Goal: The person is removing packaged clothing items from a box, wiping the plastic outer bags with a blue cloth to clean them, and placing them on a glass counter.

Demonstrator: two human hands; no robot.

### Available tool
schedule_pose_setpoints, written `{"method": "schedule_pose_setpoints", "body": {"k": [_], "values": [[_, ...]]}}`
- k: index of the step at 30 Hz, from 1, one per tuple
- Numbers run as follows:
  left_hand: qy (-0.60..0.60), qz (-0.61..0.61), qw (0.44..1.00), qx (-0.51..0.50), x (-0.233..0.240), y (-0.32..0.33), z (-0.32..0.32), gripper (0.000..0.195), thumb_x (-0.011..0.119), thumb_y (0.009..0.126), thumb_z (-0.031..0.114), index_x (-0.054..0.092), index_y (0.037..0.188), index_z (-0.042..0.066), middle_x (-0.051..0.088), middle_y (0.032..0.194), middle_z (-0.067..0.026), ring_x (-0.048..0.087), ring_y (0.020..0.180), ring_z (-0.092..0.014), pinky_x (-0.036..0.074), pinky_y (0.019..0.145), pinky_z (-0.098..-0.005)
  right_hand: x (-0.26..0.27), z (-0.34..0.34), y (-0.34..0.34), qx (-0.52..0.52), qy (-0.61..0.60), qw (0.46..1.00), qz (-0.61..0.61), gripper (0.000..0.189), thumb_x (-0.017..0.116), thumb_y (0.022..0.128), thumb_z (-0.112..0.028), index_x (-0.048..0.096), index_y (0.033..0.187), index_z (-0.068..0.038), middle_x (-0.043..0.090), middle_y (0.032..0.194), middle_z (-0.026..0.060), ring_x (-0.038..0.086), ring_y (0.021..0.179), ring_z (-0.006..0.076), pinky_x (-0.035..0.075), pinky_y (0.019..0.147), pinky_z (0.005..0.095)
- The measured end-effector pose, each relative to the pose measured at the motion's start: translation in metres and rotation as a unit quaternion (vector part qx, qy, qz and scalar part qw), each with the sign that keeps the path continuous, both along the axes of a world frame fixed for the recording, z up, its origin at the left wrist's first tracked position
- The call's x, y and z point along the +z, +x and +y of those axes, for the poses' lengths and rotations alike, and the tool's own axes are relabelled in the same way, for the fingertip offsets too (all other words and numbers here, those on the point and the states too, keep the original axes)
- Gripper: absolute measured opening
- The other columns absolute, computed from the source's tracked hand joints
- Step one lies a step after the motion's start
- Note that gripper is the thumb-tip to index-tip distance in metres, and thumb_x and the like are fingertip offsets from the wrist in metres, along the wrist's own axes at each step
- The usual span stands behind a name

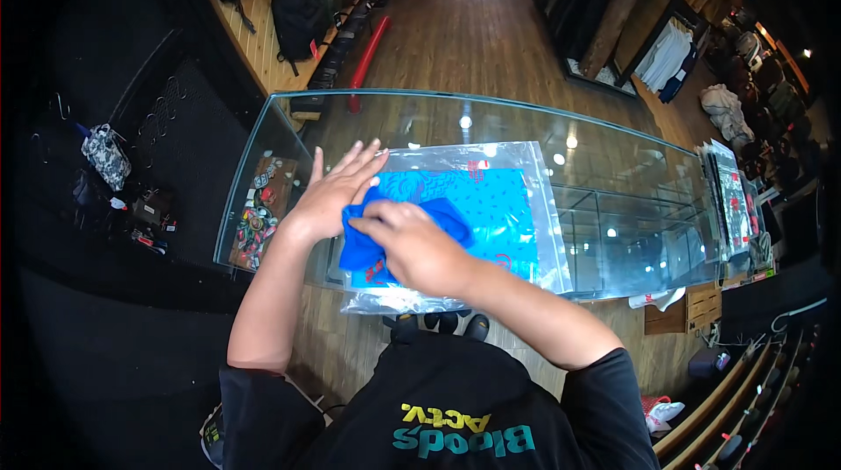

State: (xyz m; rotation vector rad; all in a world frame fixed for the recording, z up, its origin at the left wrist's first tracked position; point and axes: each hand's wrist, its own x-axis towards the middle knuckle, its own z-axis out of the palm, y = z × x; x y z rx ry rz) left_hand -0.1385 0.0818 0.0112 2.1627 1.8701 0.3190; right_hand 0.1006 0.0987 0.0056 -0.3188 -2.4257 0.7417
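A clear plastic bag [552, 233] with a folded light-blue patterned cloth item [499, 207] inside lies flat on a glass display counter [420, 118]. My right hand [407, 243] grips a bunched dark-blue cloth [358, 250] and presses it against the bag's left half; its fingers are slightly blurred. Spread flat at the bag's left edge is my left hand [338, 191], fingers apart and pointing away from me. The right hand and cloth cover part of the blue item. The bag's near edge hangs a little past the counter's front edge.
Small colourful items [258, 223] sit inside the counter's left end. Packaged goods [732, 200] stand at its right end. Backpacks [299, 20] and a red tube [369, 62] are beyond it on the left. A camouflage pouch [105, 156] hangs on the dark left wall.
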Motion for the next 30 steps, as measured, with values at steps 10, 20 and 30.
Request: {"method": "schedule_pose_setpoints", "body": {"k": [10, 20, 30], "values": [[0.082, 0.105, 0.99, 0.04, -0.004, 0.009, -0.012, 0.058, 0.043, 0.122, 0.04, 0.044, 0.177, 0.021, 0.035, 0.187, -0.0063, 0.031, 0.173, -0.026, -0.001, 0.139, -0.0703, 0.038, -0.001, 0.094, 0.294, -0.135, 0.933, -0.156, 0.025, 0.075, 0.082, 0.005, 0.085, 0.099, -0.01, 0.081, 0.107, 0.0043, 0.07, 0.121, 0.0295, 0.049, 0.116, 0.0465], [0.111, 0.08, 0.99, 0.044, -0.004, 0.083, -0.034, 0.054, 0.05, 0.117, 0.036, 0.057, 0.168, 0.018, 0.042, 0.183, -0.0101, 0.03, 0.171, -0.044, 0.008, 0.135, -0.0767, 0.011, 0.057, 0.091, -0.008, 0.057, 0.988, -0.14, 0.072, 0.061, 0.091, 0.002, 0.063, 0.16, -0.013, 0.055, 0.172, 0.0176, 0.048, 0.163, 0.038, 0.025, 0.139, 0.0603], [0.059, 0.083, 0.994, 0.034, -0.003, 0.065, -0.027, 0.063, 0.043, 0.119, 0.046, 0.04, 0.178, 0.028, 0.03, 0.189, -0.0043, 0.019, 0.174, -0.044, 0.004, 0.136, -0.0763, 0.046, 0.051, 0.2, 0.157, -0.241, 0.932, -0.219, 0.041, 0.069, 0.087, 0.015, 0.091, 0.107, -0.014, 0.087, 0.121, 0.0046, 0.077, 0.129, 0.0266, 0.032, 0.136, 0.057]]}}
